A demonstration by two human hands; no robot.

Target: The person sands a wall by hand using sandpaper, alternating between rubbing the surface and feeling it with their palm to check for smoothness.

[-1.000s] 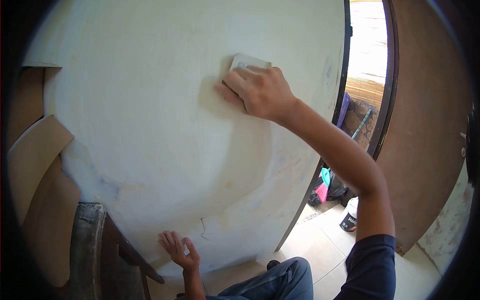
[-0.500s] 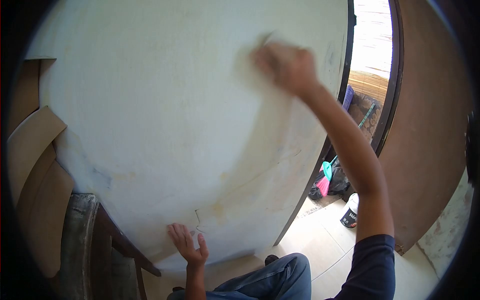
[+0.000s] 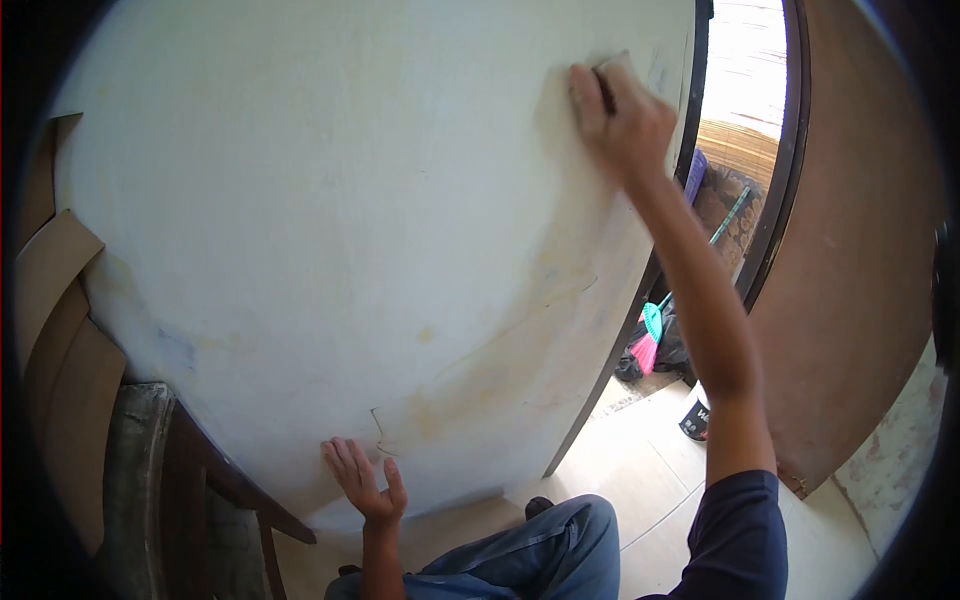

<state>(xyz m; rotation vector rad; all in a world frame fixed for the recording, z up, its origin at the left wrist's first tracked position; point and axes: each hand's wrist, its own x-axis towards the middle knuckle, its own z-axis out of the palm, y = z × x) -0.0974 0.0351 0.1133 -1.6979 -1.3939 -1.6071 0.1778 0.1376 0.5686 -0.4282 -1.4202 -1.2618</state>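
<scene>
A large pale door panel fills the middle of the view, with yellowish patches, grey smudges and a dark thin scratch low down. Near its upper right edge, my right hand presses against the surface with fingers curled. Something dark shows between the fingers and a pale edge at the tips, too little to name. Lower down, my left hand rests on the panel with its fingers spread, holding nothing, just left of the scratch.
Brown curved boards and a worn dark wooden piece stand at the left. Through the doorway are a pink and teal broom, a black bag and a paint tub. A brown panel stands at right.
My right hand has moved right and slightly up across the panel, toward its edge. My left hand stays flat on the panel while the whole view shifts slightly.
</scene>
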